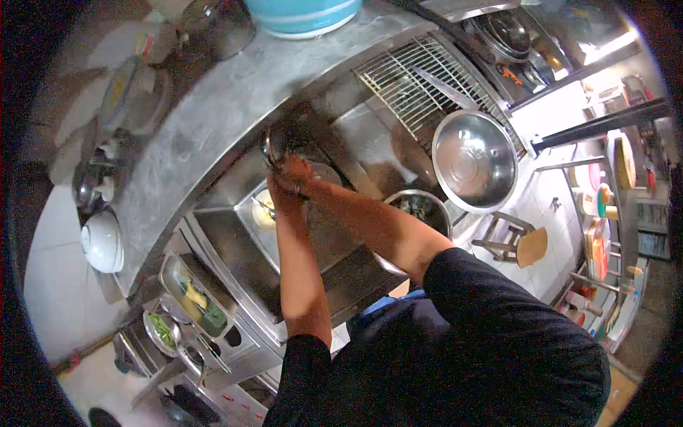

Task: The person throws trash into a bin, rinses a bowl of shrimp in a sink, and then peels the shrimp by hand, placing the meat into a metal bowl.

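Observation:
My left hand point(282, 183) and my right hand point(299, 169) are close together and overlap over the steel sink point(242, 245). A curved, shiny metal faucet point(267, 144) stands right at the fingertips of my left hand, whose fingers are mostly hidden. The fingers of my right hand look curled in toward the left one; what they hold, if anything, I cannot make out. Just left of my left forearm, a pale yellowish round thing point(263, 210) lies in the sink. Beneath my right forearm sits a metal pot point(420, 206) with dark contents.
A large steel bowl point(474, 162) rests on the wire rack point(405, 89), near a knife point(445, 87). The blue tub point(306, 14) stands on the steel ledge point(192, 121). White bowls point(103, 242) are at left, and a wooden stool point(530, 245) is on the floor at right.

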`<action>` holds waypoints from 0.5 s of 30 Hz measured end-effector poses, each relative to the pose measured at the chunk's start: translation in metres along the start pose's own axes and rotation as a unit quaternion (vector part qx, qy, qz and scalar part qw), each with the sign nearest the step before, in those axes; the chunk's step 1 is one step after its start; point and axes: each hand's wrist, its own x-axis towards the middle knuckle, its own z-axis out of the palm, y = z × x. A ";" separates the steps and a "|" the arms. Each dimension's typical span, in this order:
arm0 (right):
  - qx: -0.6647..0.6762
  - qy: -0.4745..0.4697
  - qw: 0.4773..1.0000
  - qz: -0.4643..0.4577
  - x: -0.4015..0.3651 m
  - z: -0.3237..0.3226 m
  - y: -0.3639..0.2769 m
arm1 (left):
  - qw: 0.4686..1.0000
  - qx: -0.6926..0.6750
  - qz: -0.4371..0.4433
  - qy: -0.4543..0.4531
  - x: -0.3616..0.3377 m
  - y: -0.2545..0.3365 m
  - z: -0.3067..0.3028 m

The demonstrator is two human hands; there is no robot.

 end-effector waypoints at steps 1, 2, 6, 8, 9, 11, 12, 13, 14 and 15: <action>-0.018 -0.023 1.000 -0.008 -0.001 -0.004 0.005 | 1.000 0.010 0.007 0.000 0.008 0.009 -0.014; -0.041 -0.049 0.998 -0.020 -0.005 -0.013 0.002 | 0.994 0.089 -0.008 0.066 0.019 0.022 -0.032; -0.227 -0.198 0.946 -0.119 -0.018 -0.079 -0.003 | 0.984 0.096 -0.033 0.149 0.030 0.041 -0.016; -0.207 -0.216 0.929 -0.219 -0.027 -0.159 0.010 | 0.989 -0.086 -0.095 0.079 0.028 0.071 -0.024; -0.234 -0.186 0.939 -0.171 -0.033 -0.202 0.021 | 0.978 -0.114 -0.162 0.067 0.030 0.095 -0.044; -0.132 -0.156 0.979 0.012 -0.050 -0.312 0.035 | 0.973 -0.106 -0.205 0.015 0.007 0.080 0.025; -0.321 -0.149 0.931 -0.094 -0.035 -0.308 0.133 | 0.973 -0.104 -0.205 0.020 0.001 0.072 0.044; -0.331 -0.082 0.935 -0.094 -0.059 -0.373 0.144 | 0.992 -0.009 -0.062 0.113 -0.006 0.065 0.059; -0.500 0.002 0.865 -0.044 -0.060 -0.396 0.202 | 0.972 0.087 0.085 0.200 -0.011 0.060 0.076; -0.253 0.039 0.963 -0.089 -0.070 -0.441 0.245 | 0.970 0.091 0.091 0.204 -0.018 0.050 0.100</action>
